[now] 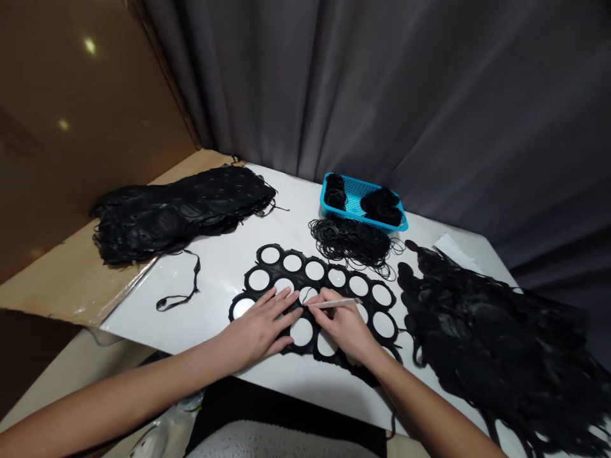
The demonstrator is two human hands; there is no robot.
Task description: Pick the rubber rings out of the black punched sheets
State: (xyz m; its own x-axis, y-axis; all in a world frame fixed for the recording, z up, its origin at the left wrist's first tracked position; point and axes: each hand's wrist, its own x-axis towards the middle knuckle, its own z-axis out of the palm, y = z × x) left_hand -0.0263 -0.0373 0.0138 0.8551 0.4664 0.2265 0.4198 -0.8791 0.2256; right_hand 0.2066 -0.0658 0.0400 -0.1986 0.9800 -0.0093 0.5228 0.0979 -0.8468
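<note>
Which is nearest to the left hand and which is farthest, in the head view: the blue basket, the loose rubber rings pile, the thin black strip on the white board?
Measured from the left hand:
1. Thin black strip, on its left.
2. Loose rubber rings pile, behind and to the right.
3. Blue basket, farther behind, at the table's back edge.

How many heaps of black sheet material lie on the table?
2: one heap at far left, one heap at right beside the right hand. A single punched sheet lies under both hands.

Dark grey curtain (405,95) hangs behind white table (229,254); glossy brown wall (71,95) at left w/ ceiling-light reflections.
</note>
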